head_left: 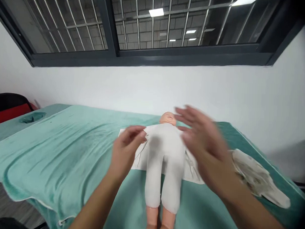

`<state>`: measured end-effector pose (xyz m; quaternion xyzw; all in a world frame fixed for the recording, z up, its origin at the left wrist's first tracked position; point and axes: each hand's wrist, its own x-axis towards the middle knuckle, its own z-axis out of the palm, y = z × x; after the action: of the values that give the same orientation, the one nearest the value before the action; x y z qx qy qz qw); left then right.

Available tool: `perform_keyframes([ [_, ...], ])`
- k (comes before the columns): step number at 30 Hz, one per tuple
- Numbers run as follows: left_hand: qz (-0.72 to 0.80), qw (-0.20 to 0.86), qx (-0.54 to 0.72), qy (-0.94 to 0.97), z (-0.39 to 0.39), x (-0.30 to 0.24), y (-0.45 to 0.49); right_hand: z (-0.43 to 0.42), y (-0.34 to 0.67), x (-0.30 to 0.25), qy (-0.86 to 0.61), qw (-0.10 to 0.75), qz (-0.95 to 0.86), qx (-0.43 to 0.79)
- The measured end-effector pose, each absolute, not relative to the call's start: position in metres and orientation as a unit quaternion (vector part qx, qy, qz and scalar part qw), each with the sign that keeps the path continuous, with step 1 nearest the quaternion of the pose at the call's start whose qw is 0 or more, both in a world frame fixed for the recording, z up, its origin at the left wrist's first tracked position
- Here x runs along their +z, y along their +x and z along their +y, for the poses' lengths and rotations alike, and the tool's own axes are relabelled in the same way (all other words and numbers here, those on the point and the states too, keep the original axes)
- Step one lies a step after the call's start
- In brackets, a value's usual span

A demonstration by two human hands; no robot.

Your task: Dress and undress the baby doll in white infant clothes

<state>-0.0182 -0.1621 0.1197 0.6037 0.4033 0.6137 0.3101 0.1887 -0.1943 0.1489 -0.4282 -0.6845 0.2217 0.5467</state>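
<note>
A baby doll (165,155) with a white cloth body lies on its back, head toward the wall and bare lower legs toward me. Beneath its upper body a white cloth (140,161) with thin dark lines is spread out flat. My left hand (127,147) hovers beside the doll on the left, fingers curved and apart from the thumb, with nothing visible in them. My right hand (201,136), blurred by motion, is raised at the doll's right side near its head, with its fingers stretched out. It partly covers the spread cloth's right side.
A teal sheet (66,148) with folds covers the bed. At the right lies a crumpled pale garment (259,176). A red and black object (11,108) stands at the far left. The white wall (143,87) and a barred window (155,31) rise behind the bed.
</note>
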Motion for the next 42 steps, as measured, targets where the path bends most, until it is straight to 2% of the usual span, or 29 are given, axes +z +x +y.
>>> perform_keyframes([
  [2,0.493,0.276,0.481,0.670,-0.122,0.069,-0.027,-0.149,0.166,0.126,-0.445,0.506,-0.699,0.240],
  [4,0.532,0.184,0.386,0.731,-0.091,0.027,-0.038,-0.097,0.146,0.103,-0.493,0.418,-0.727,0.234],
  [6,0.542,0.117,0.304,0.775,-0.071,0.002,-0.043,-0.052,0.129,0.087,-0.534,0.305,-0.770,0.172],
  [8,0.556,0.063,0.231,0.796,-0.060,-0.005,-0.039,-0.019,0.118,0.079,-0.541,0.179,-0.814,0.110],
  [10,0.571,0.029,0.159,0.805,-0.052,-0.003,-0.031,0.001,0.110,0.076,-0.527,0.089,-0.839,0.096],
  [14,0.594,0.016,0.092,0.799,-0.041,0.000,-0.021,0.021,0.099,0.068,-0.504,0.007,-0.856,0.116],
  [18,0.604,0.016,0.123,0.787,-0.040,-0.004,-0.025,0.034,0.094,0.059,-0.487,-0.015,-0.862,0.143],
  [25,0.611,-0.006,0.142,0.778,-0.056,-0.007,-0.021,0.038,0.097,0.054,-0.437,0.026,-0.878,0.194],
  [35,0.640,-0.011,0.170,0.749,-0.060,-0.013,-0.013,0.043,0.074,0.042,-0.454,0.013,-0.876,0.166],
  [38,0.657,0.041,0.244,0.712,-0.056,-0.017,-0.019,0.035,0.083,0.052,-0.467,0.042,-0.869,0.158],
  [42,0.661,0.176,0.437,0.584,-0.049,-0.021,-0.030,0.023,0.101,0.069,-0.486,0.083,-0.856,0.158],
])
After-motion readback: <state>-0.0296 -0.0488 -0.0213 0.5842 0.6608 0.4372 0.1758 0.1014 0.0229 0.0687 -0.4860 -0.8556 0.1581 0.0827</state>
